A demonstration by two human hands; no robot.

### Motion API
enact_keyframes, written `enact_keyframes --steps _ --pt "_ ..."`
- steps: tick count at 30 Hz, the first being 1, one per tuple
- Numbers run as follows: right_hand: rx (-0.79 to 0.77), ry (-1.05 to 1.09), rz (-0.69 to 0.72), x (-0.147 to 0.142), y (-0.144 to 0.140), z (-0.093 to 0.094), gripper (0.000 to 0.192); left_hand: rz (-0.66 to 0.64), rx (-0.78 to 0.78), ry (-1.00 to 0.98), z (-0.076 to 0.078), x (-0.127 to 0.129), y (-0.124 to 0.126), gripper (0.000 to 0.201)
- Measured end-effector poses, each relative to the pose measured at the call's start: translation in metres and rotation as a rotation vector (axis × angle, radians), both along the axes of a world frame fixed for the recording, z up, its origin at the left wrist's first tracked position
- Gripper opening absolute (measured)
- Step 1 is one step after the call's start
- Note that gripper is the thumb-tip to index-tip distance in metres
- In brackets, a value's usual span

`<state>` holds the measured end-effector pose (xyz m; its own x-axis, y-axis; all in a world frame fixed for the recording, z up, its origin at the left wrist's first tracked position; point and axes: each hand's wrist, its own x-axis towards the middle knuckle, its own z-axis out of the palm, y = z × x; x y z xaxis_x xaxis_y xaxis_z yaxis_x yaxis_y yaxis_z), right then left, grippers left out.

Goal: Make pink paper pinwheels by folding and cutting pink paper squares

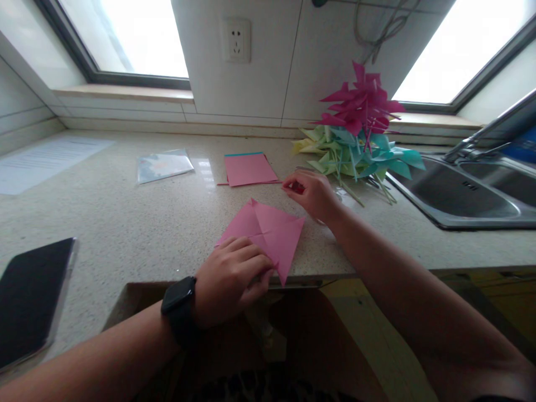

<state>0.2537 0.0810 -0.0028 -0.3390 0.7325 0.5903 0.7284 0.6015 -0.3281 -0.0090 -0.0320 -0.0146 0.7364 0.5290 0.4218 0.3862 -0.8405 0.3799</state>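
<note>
Fingers (251, 267) of the left hand (230, 279), curled and pressed flat, pin the near corner of a creased pink paper square (268, 231) at the front edge of a speckled countertop (138, 218); they press rather than pinch. The right hand (314, 194), just beyond the square's far right corner, has fingertips closed on a small dark red object (296, 188), too small to identify. A black watch (180, 307) sits on the left wrist. Behind the square lies a stack of pink sheets (248, 168), and left of that stack a clear packet (164, 165). Right of the square, behind the right hand, a heap of paper pinwheels (355, 139) in magenta, teal and pale green rests against the wall, beside a steel sink (460, 195). Far left of the square a dark phone (31, 296) lies at the counter's edge, with a printed sheet (46, 162) farther back.
</note>
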Motion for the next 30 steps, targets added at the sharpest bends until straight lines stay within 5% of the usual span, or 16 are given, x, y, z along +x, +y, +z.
enact_keyframes --steps 10,14,20,30 --pt "0.102 0.425 -0.087 -0.003 -0.045 0.033 0.006 0.216 -0.171 -0.242 0.002 0.000 0.000 0.008" --pt "0.014 0.591 -0.013 -0.024 -0.086 0.022 0.012 0.277 -0.274 -0.289 0.001 0.001 0.001 0.008" --pt "-0.155 0.551 0.134 -0.047 -0.136 -0.001 0.020 0.316 -0.505 -0.380 -0.004 0.001 0.001 0.015" --pt "-0.178 0.503 0.084 -0.065 -0.145 -0.022 0.020 0.281 -0.441 -0.409 0.002 0.002 0.000 0.005"
